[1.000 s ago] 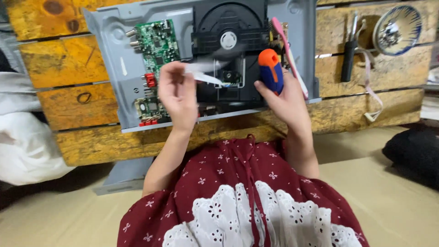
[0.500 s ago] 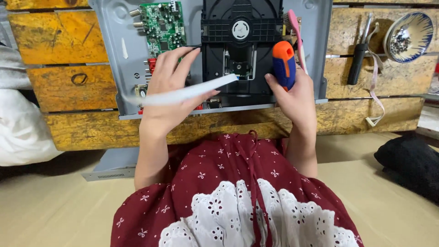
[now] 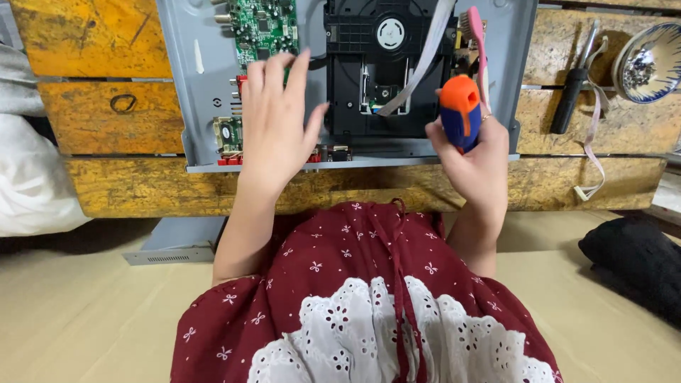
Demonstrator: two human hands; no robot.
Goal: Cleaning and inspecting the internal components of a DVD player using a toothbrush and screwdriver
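Observation:
An opened grey disc player chassis (image 3: 202, 106) lies on a wooden pallet table (image 3: 106, 128). Inside it are a green circuit board (image 3: 266, 25) and a black disc drive (image 3: 386, 64). A flat white ribbon cable (image 3: 418, 67) runs across the drive. My left hand (image 3: 273, 124) hovers flat over the chassis between board and drive, fingers spread, holding nothing. My right hand (image 3: 472, 152) grips a blue and orange screwdriver handle (image 3: 460, 113) together with a pink toothbrush (image 3: 477, 39) at the drive's right edge.
A black-handled tool (image 3: 571, 92) and a small metal bowl (image 3: 652, 60) with small parts lie at the right of the table, beside a pink cord (image 3: 592, 152). A grey metal cover (image 3: 174, 245) rests on the floor, white cloth (image 3: 28, 177) left, black cloth (image 3: 638, 259) right.
My left hand let go of the white ribbon cable and opened flat over the chassis; the cable now lies across the drive. My right hand stayed at the drive's right edge with the screwdriver.

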